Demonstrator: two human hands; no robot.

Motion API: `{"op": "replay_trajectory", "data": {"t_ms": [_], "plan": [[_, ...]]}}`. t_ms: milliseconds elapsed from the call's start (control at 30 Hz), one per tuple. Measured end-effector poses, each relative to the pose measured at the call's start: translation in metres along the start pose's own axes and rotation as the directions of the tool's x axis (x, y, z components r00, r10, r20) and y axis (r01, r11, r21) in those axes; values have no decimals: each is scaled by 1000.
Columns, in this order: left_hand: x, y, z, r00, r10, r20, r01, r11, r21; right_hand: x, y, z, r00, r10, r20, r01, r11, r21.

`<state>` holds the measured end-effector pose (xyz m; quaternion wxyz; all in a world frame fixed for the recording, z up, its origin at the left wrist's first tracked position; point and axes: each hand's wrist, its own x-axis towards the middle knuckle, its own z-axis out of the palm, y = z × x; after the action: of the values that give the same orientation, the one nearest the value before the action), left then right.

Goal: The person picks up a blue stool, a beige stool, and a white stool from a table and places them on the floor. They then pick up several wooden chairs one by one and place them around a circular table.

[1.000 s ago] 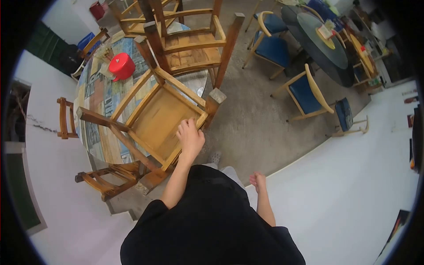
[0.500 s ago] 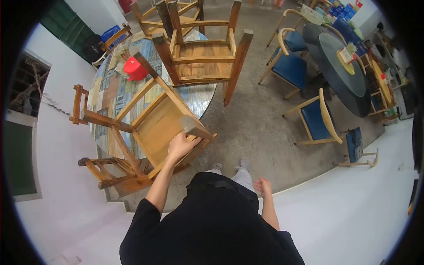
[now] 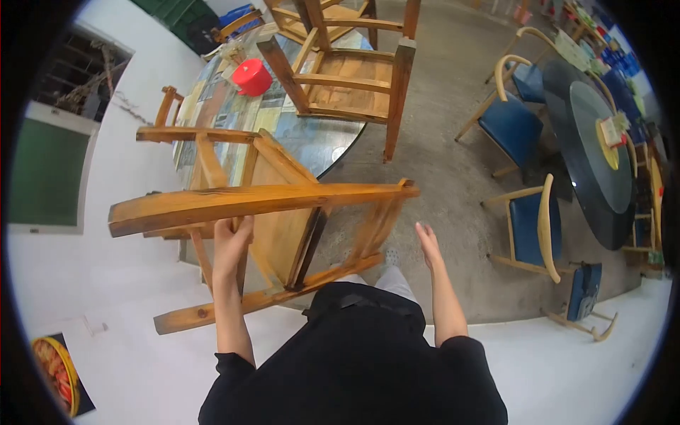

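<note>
Head view shows a wooden chair (image 3: 283, 202) tipped over in front of the person's body, between the black shirt (image 3: 361, 354) and the round bench (image 3: 209, 117) with its patchwork plank top. Its long axis runs across the view from left to right, rising slightly towards the right: the leg ends point left, and the slatted backrest (image 3: 377, 225) lies at the right, over the concrete floor (image 3: 446, 173). The two long posts lie one above the other in the view, with the steeply tilted seat panel between them. The chair overlaps the near edge of the bench, but whether it touches there cannot be told. The left hand (image 3: 232, 246) grips the chair just under the upper post, nearer the leg ends, its fingertips partly hidden by the wood. The right hand (image 3: 426, 241) is open and holds nothing, its fingers pointing forward, near the backrest but apart from it. On the bench stand a red container (image 3: 251, 77) and, near the right edge, an upturned wooden chair (image 3: 343, 86) with legs pointing up.
</note>
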<state>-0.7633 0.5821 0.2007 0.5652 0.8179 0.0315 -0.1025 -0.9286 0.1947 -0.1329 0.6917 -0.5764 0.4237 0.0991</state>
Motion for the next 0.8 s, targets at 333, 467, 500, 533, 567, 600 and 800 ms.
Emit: {"op": "replay_trajectory", "data": {"t_ms": [333,467,500,533,567,600,800], "plan": [[-84,-64,-25,918,-167,-359,43,943,-330,26,-82,-20,963,-71,258,14,977,214],[-109,-114,-53,891,-293,-347,162,919,-360,48,-102,-9,918,45,394,-19,997,-70],[-116,-112,-52,865,-325,-383,157,899,-408,34,-125,2,921,61,384,-21,994,-108],[-125,-122,-57,853,-349,-387,175,891,-418,25,-138,14,925,81,371,-27,989,-148],[-130,-138,-61,846,-367,-387,188,885,-426,39,-135,19,943,99,319,-26,974,-226],[-129,-151,-64,843,-375,-386,194,880,-433,45,-139,29,936,80,343,-4,976,-216],[-122,-227,-93,787,-512,-345,249,775,-581,30,-174,76,898,96,430,65,936,-345]]}}
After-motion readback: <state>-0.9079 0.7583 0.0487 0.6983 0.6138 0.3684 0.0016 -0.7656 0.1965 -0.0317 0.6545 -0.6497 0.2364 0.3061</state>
